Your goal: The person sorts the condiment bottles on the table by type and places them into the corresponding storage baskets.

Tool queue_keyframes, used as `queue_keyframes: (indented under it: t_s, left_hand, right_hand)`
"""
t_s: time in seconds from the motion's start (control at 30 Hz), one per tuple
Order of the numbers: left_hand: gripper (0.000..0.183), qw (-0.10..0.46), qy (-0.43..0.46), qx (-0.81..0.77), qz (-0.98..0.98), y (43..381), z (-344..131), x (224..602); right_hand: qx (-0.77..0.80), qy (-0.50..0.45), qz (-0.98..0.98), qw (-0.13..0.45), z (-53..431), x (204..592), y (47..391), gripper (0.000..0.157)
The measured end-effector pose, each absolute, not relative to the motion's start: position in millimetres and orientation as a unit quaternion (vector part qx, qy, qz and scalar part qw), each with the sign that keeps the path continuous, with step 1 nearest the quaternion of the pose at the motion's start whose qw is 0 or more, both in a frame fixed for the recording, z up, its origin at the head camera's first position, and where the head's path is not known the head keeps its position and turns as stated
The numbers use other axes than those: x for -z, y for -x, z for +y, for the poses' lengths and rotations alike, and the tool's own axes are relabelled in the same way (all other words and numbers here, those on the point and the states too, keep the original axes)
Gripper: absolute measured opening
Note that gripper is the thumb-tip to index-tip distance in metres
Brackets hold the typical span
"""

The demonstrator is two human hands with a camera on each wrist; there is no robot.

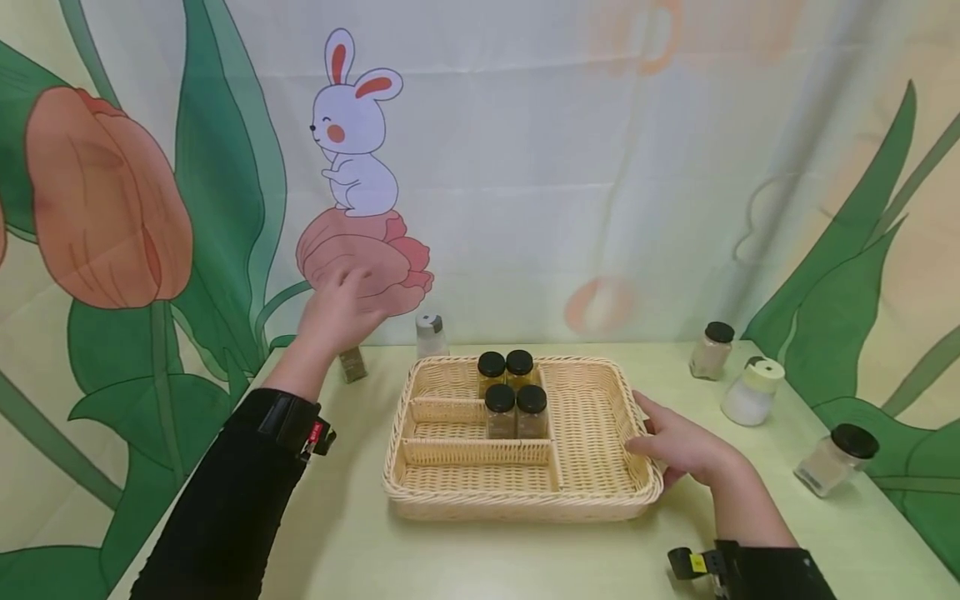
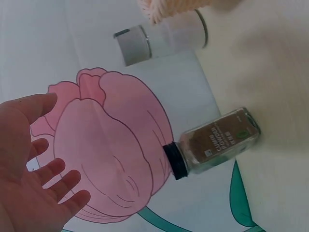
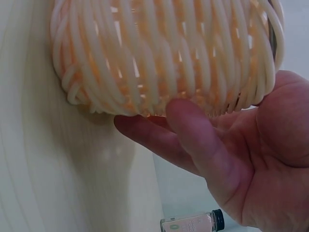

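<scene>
My left hand (image 1: 339, 312) is raised over the back left of the table, fingers loosely spread and holding nothing. Just below it stands a cumin powder jar (image 2: 217, 140) with a black cap, apart from the hand (image 2: 41, 166) in the left wrist view. My right hand (image 1: 686, 446) grips the right side of a wicker basket (image 1: 517, 503), thumb over the rim and fingers against the outer wall (image 3: 159, 58). The basket has compartments; several black-capped spice jars (image 1: 500, 410) stand upright in its middle and back sections.
Behind the basket's back left corner stands a clear shaker with a grey cap (image 1: 431, 333). On the right are a black-capped jar (image 1: 711, 352), a white shaker with a pale lid (image 1: 752, 392) and another black-capped jar (image 1: 834, 461). A printed curtain (image 1: 510, 208) hangs behind the table.
</scene>
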State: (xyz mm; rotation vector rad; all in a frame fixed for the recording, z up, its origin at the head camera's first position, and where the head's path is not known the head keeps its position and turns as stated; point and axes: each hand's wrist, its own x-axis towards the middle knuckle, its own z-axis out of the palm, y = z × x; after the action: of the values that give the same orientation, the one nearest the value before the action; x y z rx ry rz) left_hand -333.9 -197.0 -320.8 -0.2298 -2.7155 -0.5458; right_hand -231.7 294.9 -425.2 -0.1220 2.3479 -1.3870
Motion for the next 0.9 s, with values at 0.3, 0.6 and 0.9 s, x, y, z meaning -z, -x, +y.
queue_keyframes:
  t_s: [0.3,0.6,0.9]
  left_hand:
    - [0.073,0.167,0.055,0.176,-0.969,339,-208,337]
    - [0.077,0.135,0.032,0.181,-0.974,344,-219,353]
    - [0.078,0.121,0.028,0.173,-0.977,351,-223,370]
  right_hand:
    - [0.497,0.044,0.842,0.206,294,425,231,0.09]
    - [0.497,0.042,0.842,0.207,295,426,232,0.09]
    - [0.498,0.043,0.841,0.207,296,426,232,0.09]
